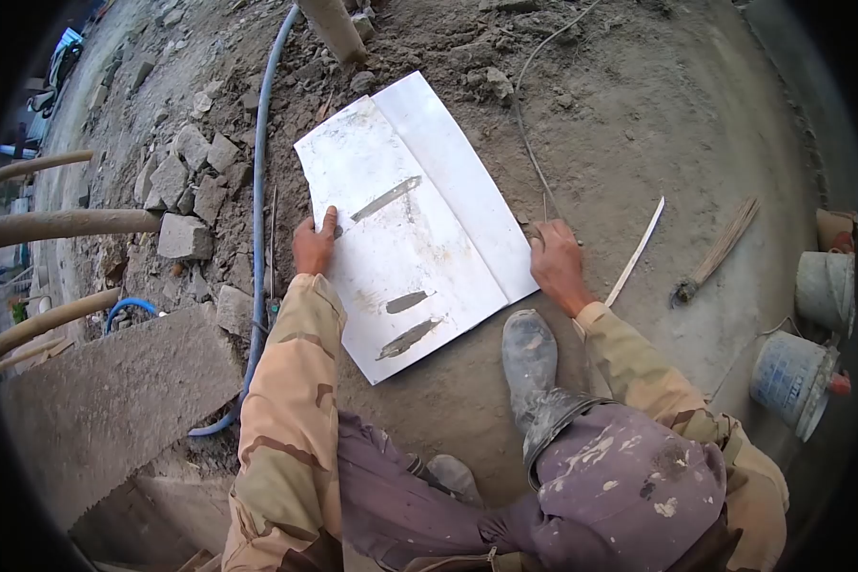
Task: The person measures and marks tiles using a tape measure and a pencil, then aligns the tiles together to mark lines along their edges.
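A white board [372,257] lies tilted on the dirt in front of me, its face marked with grey patches and brown stains. A lengthwise step separates it from a cleaner white strip [448,153] along its right side; I cannot tell if this is a second sheet. My left hand [316,242] grips the left edge, thumb on top and fingers out of sight beneath. At the right corner, my right hand [559,265] has its fingers curled against the edge. A thin cable [534,157] runs down to that hand.
A blue hose [261,191] and broken concrete blocks [183,236] lie to the left, with wooden poles [71,227] beyond. On the right are a thin pale strip [639,248], a bundle-like brush [720,248] and buckets [789,377]. My boot [529,357] stands close to the board.
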Action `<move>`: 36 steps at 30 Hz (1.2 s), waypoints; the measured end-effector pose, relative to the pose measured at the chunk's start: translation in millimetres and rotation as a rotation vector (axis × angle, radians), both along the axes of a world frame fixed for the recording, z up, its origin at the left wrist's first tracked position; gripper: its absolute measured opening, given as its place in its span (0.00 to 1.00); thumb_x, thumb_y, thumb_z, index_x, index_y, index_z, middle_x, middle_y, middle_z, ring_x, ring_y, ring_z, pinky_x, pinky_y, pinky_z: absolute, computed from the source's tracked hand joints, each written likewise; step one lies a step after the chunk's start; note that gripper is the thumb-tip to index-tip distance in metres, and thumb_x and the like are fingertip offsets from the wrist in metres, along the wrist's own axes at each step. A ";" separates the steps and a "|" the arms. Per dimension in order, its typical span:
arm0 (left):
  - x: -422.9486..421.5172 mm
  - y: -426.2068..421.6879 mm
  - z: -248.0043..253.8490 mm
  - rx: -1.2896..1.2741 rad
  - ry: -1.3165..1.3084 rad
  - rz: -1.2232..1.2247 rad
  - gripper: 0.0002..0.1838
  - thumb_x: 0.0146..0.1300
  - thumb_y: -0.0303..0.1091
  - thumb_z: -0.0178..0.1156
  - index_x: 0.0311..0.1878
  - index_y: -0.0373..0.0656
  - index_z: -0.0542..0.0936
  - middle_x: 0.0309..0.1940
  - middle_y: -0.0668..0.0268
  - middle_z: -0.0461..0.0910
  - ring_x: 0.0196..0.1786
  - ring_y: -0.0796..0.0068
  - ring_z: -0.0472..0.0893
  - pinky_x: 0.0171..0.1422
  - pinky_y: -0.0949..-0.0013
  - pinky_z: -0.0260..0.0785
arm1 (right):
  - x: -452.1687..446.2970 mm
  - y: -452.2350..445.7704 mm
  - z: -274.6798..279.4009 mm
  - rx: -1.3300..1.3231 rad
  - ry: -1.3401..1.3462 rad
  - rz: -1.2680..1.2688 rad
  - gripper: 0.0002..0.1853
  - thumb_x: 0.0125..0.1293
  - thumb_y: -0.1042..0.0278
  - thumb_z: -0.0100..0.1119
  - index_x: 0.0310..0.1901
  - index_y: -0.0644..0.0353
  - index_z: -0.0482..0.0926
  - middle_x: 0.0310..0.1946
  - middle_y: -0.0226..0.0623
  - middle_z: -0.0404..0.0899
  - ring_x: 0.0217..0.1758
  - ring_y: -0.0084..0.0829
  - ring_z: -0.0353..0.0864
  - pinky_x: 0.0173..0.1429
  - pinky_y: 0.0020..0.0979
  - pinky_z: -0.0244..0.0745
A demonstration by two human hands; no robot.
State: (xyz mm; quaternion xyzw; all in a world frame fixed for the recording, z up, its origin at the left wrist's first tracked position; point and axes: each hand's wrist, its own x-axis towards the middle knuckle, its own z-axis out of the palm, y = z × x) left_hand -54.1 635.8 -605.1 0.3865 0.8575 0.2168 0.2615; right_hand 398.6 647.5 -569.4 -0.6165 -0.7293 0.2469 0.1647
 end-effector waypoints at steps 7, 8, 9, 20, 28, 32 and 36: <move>-23.7 -44.4 2.4 -0.111 0.161 0.147 0.40 0.65 0.74 0.61 0.47 0.37 0.89 0.47 0.43 0.88 0.54 0.44 0.86 0.60 0.50 0.75 | -41.0 -18.4 17.5 -0.083 -0.226 -0.012 0.40 0.63 0.54 0.74 0.70 0.68 0.70 0.62 0.50 0.73 0.69 0.51 0.69 0.69 0.52 0.64; -18.9 -48.8 7.5 -0.007 0.197 0.126 0.40 0.65 0.71 0.63 0.42 0.32 0.88 0.40 0.42 0.88 0.46 0.45 0.85 0.55 0.51 0.74 | -42.3 -18.0 13.7 -0.110 -0.219 0.003 0.47 0.62 0.49 0.75 0.73 0.71 0.64 0.65 0.51 0.70 0.71 0.50 0.65 0.70 0.55 0.60; -24.3 -53.8 0.7 -0.008 0.195 0.135 0.40 0.65 0.71 0.63 0.42 0.32 0.88 0.40 0.42 0.88 0.46 0.45 0.85 0.55 0.51 0.74 | -46.7 -21.4 13.2 -0.109 -0.222 0.012 0.47 0.62 0.49 0.75 0.73 0.71 0.64 0.65 0.51 0.70 0.71 0.50 0.65 0.70 0.55 0.60; -19.3 -48.3 0.1 -0.157 0.121 0.163 0.52 0.61 0.74 0.63 0.71 0.33 0.77 0.68 0.41 0.78 0.72 0.43 0.76 0.77 0.51 0.67 | -84.9 -19.1 5.3 -0.093 -0.366 0.067 0.70 0.51 0.35 0.79 0.79 0.78 0.47 0.75 0.61 0.56 0.78 0.57 0.55 0.76 0.65 0.50; 18.8 -42.5 11.6 -0.128 0.099 0.065 0.45 0.65 0.70 0.63 0.67 0.33 0.80 0.64 0.40 0.81 0.67 0.42 0.80 0.72 0.52 0.72 | 5.5 43.0 -2.2 0.130 -0.326 -0.047 0.55 0.55 0.53 0.80 0.76 0.73 0.60 0.64 0.54 0.74 0.69 0.50 0.70 0.74 0.53 0.58; 1.9 -41.9 27.1 -0.207 0.143 -0.087 0.41 0.66 0.68 0.63 0.61 0.35 0.83 0.59 0.41 0.84 0.62 0.42 0.83 0.65 0.50 0.76 | 2.7 43.5 25.3 0.194 -0.331 0.027 0.48 0.58 0.56 0.78 0.74 0.72 0.65 0.59 0.54 0.78 0.66 0.50 0.73 0.73 0.50 0.60; -13.5 -40.5 94.1 -0.294 0.433 -0.132 0.27 0.63 0.60 0.71 0.43 0.42 0.84 0.43 0.49 0.87 0.51 0.45 0.86 0.53 0.48 0.77 | 0.2 17.5 25.1 0.243 -0.136 -0.003 0.42 0.62 0.60 0.75 0.72 0.73 0.68 0.59 0.56 0.78 0.66 0.51 0.74 0.72 0.51 0.63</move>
